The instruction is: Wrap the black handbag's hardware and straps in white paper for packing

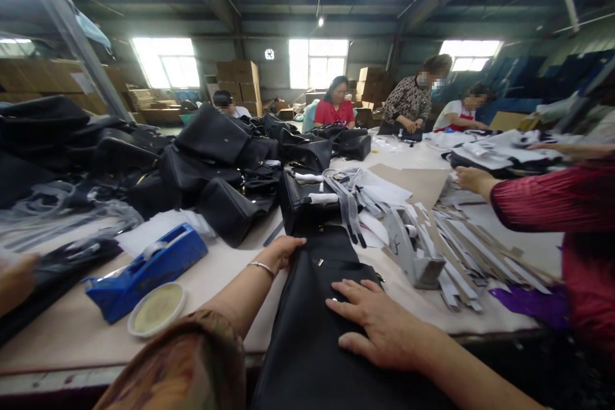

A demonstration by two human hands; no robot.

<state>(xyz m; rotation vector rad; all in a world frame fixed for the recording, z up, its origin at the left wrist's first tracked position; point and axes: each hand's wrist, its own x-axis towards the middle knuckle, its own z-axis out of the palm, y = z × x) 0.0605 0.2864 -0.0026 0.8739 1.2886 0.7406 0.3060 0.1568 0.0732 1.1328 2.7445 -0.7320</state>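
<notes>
A black leather-look bag (307, 339) lies in front of me, reaching over the table's near edge, with a small metal fitting on its surface. My left hand (284, 253), a bangle on its wrist, is closed over the bag's far left edge; some of its fingers are hidden. My right hand (372, 317) rests flat on the bag with fingers spread. Just beyond stands another black bag (293, 205), its handles (323, 197) wrapped in white. Clear plastic-like strips (348, 205) lie beside it.
A blue tape dispenser (148, 269) and a round dish (157, 309) sit at left. Black bags (211, 141) are heaped behind. At right are a grey dispenser (408, 250), paper strips (471, 250) and a co-worker's red sleeve (552, 198). Another person's hand (16, 282) shows at far left.
</notes>
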